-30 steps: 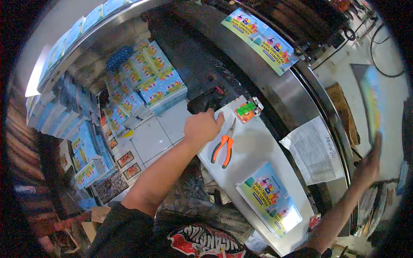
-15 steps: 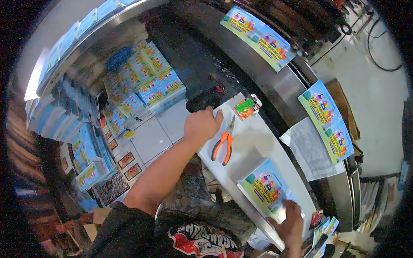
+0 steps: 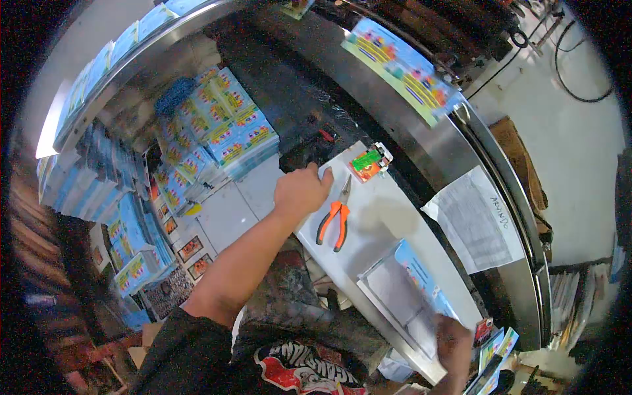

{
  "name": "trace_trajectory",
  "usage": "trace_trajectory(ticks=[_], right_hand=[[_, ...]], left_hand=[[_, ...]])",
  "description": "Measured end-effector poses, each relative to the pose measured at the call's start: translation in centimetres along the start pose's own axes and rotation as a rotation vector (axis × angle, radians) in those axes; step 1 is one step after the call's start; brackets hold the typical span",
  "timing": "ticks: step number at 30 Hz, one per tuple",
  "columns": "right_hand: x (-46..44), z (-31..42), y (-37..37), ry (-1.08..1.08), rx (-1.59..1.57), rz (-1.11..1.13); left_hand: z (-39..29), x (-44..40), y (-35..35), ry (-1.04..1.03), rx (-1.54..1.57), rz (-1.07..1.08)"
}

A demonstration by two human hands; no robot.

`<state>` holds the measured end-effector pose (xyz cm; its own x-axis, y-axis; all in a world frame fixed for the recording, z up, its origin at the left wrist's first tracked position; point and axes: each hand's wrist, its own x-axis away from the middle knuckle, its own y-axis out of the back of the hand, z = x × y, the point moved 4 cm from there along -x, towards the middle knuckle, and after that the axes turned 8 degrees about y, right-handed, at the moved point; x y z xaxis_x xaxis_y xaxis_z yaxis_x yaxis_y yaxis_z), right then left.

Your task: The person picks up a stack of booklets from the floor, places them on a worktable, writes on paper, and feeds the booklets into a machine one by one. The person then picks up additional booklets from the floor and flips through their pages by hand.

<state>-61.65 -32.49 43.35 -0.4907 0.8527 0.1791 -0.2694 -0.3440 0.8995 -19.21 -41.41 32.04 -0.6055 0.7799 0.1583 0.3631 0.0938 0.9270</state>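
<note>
My right hand [image 3: 453, 345] is at the lower right, its bent fingers closed on the edge of a booklet [image 3: 421, 273] with a blue cover. The booklet's cover is partly turned, and a pale grey-white page [image 3: 392, 296] shows beside it. My left hand [image 3: 303, 191] rests at the far left corner of the white table [image 3: 378, 227], thumb apart from the fingers, with the fingertips partly hidden. Near it, orange-handled pliers [image 3: 334, 227] lie on the table. Beyond the pliers sits a small red and green packet [image 3: 366, 163] against a metal fitting.
A metal rail carries a blurred printed cover sheet [image 3: 401, 69]. A paper with handwriting [image 3: 477, 220] lies against the machine. Stacks of printed booklets [image 3: 227, 122] stand on the tiled floor at left, beside more piles [image 3: 99, 171]. Upright booklets [image 3: 494, 359] sit at lower right.
The booklet's printed front has turned away, exposing the pale page as my right hand moved slightly down. The cover sheet over the handwritten paper has gone. My left hand stays in place.
</note>
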Motion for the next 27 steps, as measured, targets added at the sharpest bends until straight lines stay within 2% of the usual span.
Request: trace_trajectory(ticks=[1,3,5,7,9,11,13,15,17,19,23,25,27], right_hand=[[-0.1,-1.1,1.3,-0.063,0.008,-0.038],[-1.1,-2.2,5.2,0.07,0.295,-0.247],[-1.6,-6.9,9.7,-0.104,0.292,-0.362],[-3.8,-8.7,16.2,-0.047,0.551,-0.713],[-7.0,-5.0,19.1,0.102,0.645,-0.989],[-11.8,-3.2,20.1,0.186,0.742,-1.046],[-16.2,-4.3,18.2,0.279,0.472,-0.991],[-19.6,-6.7,14.0,0.193,0.597,-0.779],[-19.8,-5.3,9.9,0.291,0.718,-0.608],[-17.9,-5.2,7.0,0.22,0.586,-0.497],[-10.8,-1.3,2.8,-0.085,0.233,-0.137],[-6.5,0.5,0.7,0.09,0.269,-0.101],[-3.0,0.9,-1.9,0.083,0.22,-0.052]], left_hand=[[0.0,0.1,0.1,-0.004,-0.004,0.009],[0.0,0.3,0.3,0.001,0.008,0.01],[-0.1,0.2,0.3,0.002,0.023,0.008],[0.0,0.2,0.3,0.018,0.029,0.016],[0.2,-0.1,-0.1,0.022,0.053,0.01],[0.1,0.1,0.0,0.027,0.081,0.002],[-0.3,0.5,0.9,0.021,0.041,-0.002],[-0.2,0.5,0.8,0.027,0.042,0.006],[0.0,0.2,0.8,0.03,0.044,0.016],[0.2,0.0,0.4,0.026,0.04,0.041],[0.2,-0.2,-0.5,0.004,0.071,0.003],[0.2,-0.1,-0.3,0.024,0.063,0.021],[0.0,0.1,0.1,0.028,0.052,0.02]])
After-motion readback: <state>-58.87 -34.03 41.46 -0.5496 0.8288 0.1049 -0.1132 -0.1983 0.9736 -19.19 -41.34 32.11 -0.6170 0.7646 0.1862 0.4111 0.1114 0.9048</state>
